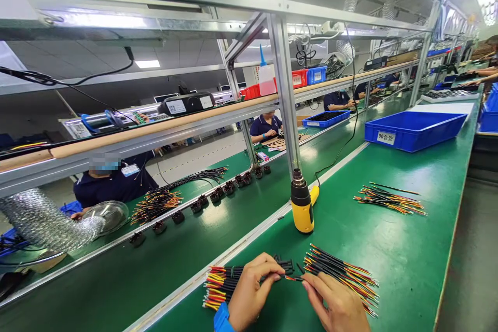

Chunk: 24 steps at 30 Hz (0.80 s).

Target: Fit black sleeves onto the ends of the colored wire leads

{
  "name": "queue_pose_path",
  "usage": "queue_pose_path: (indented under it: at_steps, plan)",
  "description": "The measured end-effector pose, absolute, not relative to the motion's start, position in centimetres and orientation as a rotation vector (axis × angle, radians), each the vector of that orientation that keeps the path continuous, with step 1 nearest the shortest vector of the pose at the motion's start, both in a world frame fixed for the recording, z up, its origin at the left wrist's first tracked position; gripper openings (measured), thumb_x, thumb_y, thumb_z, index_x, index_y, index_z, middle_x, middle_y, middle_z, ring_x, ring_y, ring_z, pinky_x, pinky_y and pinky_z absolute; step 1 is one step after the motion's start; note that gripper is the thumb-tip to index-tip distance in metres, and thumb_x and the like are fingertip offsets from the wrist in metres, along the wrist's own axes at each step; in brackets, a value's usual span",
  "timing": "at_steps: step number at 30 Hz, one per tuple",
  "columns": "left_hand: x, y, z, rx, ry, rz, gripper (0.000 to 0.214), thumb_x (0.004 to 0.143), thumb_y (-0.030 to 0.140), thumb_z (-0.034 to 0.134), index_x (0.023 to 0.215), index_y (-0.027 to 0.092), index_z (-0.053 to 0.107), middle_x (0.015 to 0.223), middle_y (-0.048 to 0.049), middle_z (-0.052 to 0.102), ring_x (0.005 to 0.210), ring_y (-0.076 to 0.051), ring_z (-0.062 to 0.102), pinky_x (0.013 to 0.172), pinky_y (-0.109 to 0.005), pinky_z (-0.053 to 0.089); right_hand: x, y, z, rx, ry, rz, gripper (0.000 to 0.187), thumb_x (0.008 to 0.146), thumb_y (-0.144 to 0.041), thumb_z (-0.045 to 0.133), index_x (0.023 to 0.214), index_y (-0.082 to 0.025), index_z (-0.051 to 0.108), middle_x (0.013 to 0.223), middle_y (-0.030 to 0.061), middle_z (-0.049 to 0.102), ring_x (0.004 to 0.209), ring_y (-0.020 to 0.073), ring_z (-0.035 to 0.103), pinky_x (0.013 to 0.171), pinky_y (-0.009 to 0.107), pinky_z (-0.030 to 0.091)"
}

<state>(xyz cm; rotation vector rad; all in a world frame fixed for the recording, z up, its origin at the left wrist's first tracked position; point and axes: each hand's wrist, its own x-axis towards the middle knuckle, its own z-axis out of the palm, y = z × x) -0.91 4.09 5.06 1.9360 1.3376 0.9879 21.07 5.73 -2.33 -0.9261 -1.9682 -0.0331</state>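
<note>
Pinching a thin black wire lead with red and orange showing (291,278) between both hands. Left hand (252,290): thumb and forefinger closed on its left end. Right hand (334,301): fingertips closed on its right end. Hands sit close but apart, so the coloured stretch stays exposed, presumably for sight and aim. Can't read the joint itself, too small.

Lead is held just above the near part of the green tabletop (412,254), in the gap between two piles. Near left: dense bundle of black cables with red, yellow and white ends (218,288), partly behind the left hand. Right: fanned pile of black wires with orange and yellow tips (338,270), partly behind the right hand. Coloured ends point outward on both, black ends inward; looks like one pile per hand for a short reach.

Smaller loose heap of black-and-orange wires (391,199) lies farther right, probably kept apart to avoid mixing. Yellow-and-black heat gun (302,212) stands nozzle up beyond the piles, by the pale metal rail (249,237); my guess, keeps the tip off the wires. Blue rectangular plastic tray (428,137) sits at far right, likely to leave the near patch free.
</note>
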Motion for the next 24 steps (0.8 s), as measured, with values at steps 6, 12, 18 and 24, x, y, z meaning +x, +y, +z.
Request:
queue_pose_path:
  at_steps: [6, 12, 18, 24]
  plan:
    - [-0.4, 4.2, 5.0, 1.918, 1.456, 0.924, 0.019, 0.094, 0.015, 0.060, 0.094, 0.019, 0.078, 0.092, -0.0074, 0.072, 0.089, -0.023, 0.068, 0.081, -0.033, 0.049, 21.5, 5.8, -2.4, -0.893, -1.991, -0.247, 0.025, 0.107, -0.023, 0.046, 0.110, -0.020, 0.070, 0.071, -0.0001, 0.067, 0.059, 0.0152, 0.066, 0.057, 0.030, 0.043]
    - [-0.1, 3.9, 4.9, 2.026, 1.500, 0.863, 0.024, 0.095, 0.008, 0.054, 0.100, 0.016, 0.076, 0.096, -0.0099, 0.070, 0.092, -0.024, 0.067, 0.083, -0.035, 0.050, 21.9, 5.7, -2.4, -0.774, -2.104, -0.297, 0.022, 0.103, -0.018, 0.051, 0.116, -0.019, 0.069, 0.072, 0.0009, 0.069, 0.058, 0.0161, 0.063, 0.056, 0.029, 0.043]
    - [0.7, 3.6, 5.0, 2.103, 1.452, 0.789, 0.025, 0.091, 0.002, 0.056, 0.097, 0.015, 0.077, 0.094, -0.0106, 0.071, 0.090, -0.023, 0.068, 0.080, -0.032, 0.050, 21.6, 5.7, -2.8, -0.761, -2.070, -0.014, 0.019, 0.103, -0.021, 0.053, 0.113, -0.022, 0.069, 0.079, 0.0019, 0.073, 0.067, 0.0174, 0.068, 0.062, 0.027, 0.050]
    - [1.5, 3.3, 4.8, 2.093, 1.395, 0.782, 0.026, 0.091, 0.005, 0.055, 0.096, 0.016, 0.078, 0.091, -0.0111, 0.071, 0.086, -0.023, 0.067, 0.076, -0.031, 0.049, 20.7, 5.7, -3.7, -0.864, -2.012, 0.534, 0.027, 0.106, -0.035, 0.048, 0.092, -0.025, 0.069, 0.071, -0.0019, 0.070, 0.063, 0.0140, 0.067, 0.060, 0.023, 0.047]
